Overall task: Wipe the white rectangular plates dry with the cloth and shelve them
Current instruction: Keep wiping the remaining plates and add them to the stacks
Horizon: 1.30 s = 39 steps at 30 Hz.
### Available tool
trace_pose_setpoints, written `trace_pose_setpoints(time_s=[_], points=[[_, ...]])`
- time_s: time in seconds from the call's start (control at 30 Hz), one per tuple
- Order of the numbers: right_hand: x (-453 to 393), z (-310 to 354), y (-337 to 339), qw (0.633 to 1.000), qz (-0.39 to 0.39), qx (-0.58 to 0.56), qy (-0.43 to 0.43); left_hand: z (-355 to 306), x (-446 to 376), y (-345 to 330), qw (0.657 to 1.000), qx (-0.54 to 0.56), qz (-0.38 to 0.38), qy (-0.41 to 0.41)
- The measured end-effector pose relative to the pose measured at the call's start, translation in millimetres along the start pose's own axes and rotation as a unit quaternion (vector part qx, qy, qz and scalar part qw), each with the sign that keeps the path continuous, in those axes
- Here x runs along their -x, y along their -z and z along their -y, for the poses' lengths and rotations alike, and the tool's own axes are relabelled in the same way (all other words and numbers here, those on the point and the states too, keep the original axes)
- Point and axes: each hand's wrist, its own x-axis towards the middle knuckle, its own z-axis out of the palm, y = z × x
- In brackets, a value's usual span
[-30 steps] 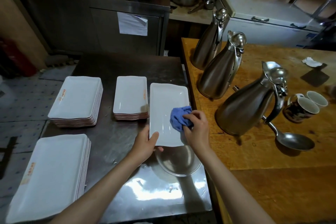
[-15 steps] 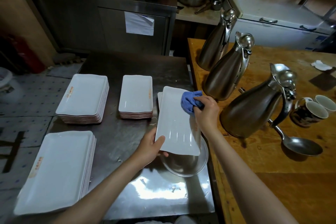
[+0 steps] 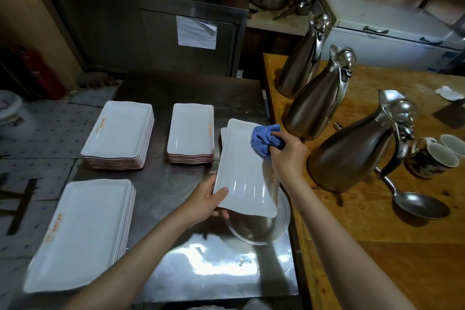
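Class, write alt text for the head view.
A left hand holds a white plate while the right hand wipes it with a blue cloth. Plate stacks sit on the steel table.

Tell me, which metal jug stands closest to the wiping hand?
The middle jug, just beyond the right hand and blue cloth; the other two stand farther off.

left hand [image 3: 205, 202] bare | right hand [image 3: 289, 156] bare | forearms unsleeved

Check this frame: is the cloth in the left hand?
No, the right hand grips the blue cloth against the plate, while the left hand holds the plate's near corner.
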Motion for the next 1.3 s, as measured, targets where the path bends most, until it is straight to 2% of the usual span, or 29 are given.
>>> trace_pose_setpoints(time_s=[0.47, 0.73, 0.97, 1.1, 1.3], points=[[-0.5, 20.5, -5.8, 0.997, 0.033, -0.061, 0.019, -8.3, -0.3, 0.7, 0.997, -0.035, 0.067, -0.009], [10.2, 22.6, -2.8, 0.989, 0.137, -0.059, 0.009, -1.0, -4.3, -2.1, 0.999, 0.026, 0.038, 0.002], [31.0, 25.3, 6.3, 0.970, 0.227, -0.089, 0.008, -1.5, -6.4, -3.8, 0.994, 0.105, 0.011, -0.019], [36.2, 20.5, 10.5, 0.953, 0.280, -0.112, 0.007, 1.3, -9.0, -0.7, 0.994, 0.108, 0.001, -0.025], [39.7, 19.7, 13.1, 0.936, 0.340, -0.083, 0.044, 4.8, -13.4, 0.8, 0.993, 0.114, -0.029, -0.031]])
